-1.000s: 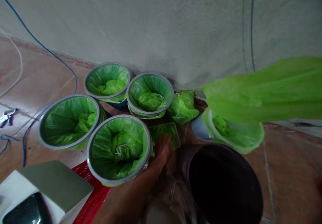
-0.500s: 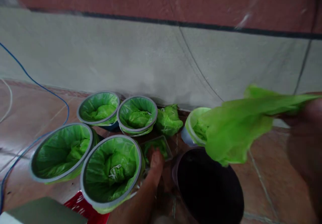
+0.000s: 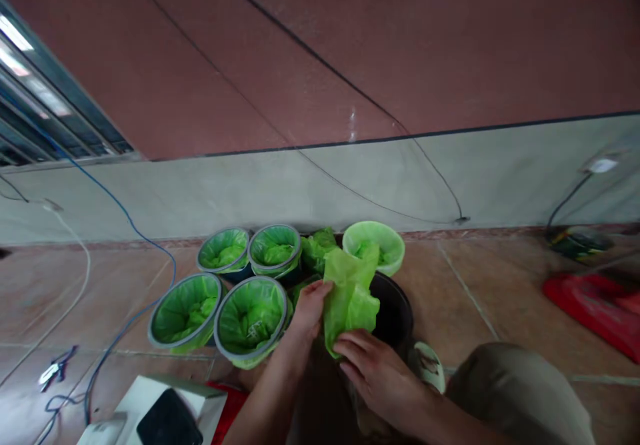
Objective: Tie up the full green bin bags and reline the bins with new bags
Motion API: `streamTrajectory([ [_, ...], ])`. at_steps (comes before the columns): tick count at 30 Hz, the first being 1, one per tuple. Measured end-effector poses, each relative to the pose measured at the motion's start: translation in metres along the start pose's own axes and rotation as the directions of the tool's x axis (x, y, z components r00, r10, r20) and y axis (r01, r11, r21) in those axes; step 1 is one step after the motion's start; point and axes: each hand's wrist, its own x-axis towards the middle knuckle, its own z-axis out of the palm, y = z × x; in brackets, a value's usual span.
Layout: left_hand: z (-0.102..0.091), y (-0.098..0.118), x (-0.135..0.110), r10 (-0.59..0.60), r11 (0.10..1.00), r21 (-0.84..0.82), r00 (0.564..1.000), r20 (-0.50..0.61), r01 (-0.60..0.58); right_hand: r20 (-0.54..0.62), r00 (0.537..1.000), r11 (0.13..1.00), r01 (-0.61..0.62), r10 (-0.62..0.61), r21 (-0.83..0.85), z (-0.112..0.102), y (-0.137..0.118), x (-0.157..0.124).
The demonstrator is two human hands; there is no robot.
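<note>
Both of my hands hold a crumpled light-green plastic bag (image 3: 350, 292) over a dark bin (image 3: 395, 308) on the floor. My left hand (image 3: 309, 305) pinches the bag's upper left edge. My right hand (image 3: 373, 368) grips its lower part, fingers curled. Left of the dark bin stand several grey-rimmed bins lined with green bags, the nearest (image 3: 251, 318) beside my left forearm. Behind the dark bin a pale bin (image 3: 374, 245) carries a green liner.
A loose green bag bundle (image 3: 316, 248) lies by the wall. A blue cable (image 3: 125, 218) and a white cord (image 3: 75, 285) run across the tiled floor at left. A white device (image 3: 165, 412) sits on a red crate. A red object (image 3: 595, 305) lies right. My knee (image 3: 515, 392) is bottom right.
The view tilted up and pulled back. My right hand brought the green bag down from the right to above the dark bin, and my left hand rose from the floor to grasp it.
</note>
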Motion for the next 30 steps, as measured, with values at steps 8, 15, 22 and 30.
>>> streamTrajectory([
  [8, -0.025, -0.006, -0.060, 0.071, 0.961, -0.233, 0.952, -0.299, -0.145, 0.030, 0.878, 0.863, -0.464, 0.479, -0.198, 0.024, 0.034, -0.099],
  [15, -0.067, 0.000, -0.117, 0.103, 0.922, -0.308, 0.914, -0.392, -0.236, -0.041, 0.923, 0.906, -0.384, 0.383, -0.179, 0.032, 0.050, -0.125],
  [22, -0.106, 0.022, -0.150, 0.117, 0.902, -0.314, 0.867, -0.484, -0.297, -0.341, 0.918, 0.927, -0.293, 0.204, -0.233, -0.011, 0.066, -0.134],
  [30, -0.080, 0.076, -0.153, 0.450, 0.852, 0.020, 0.714, -0.536, -0.523, -0.694, 0.712, 0.938, -0.158, -0.109, -0.309, -0.147, 0.035, -0.133],
])
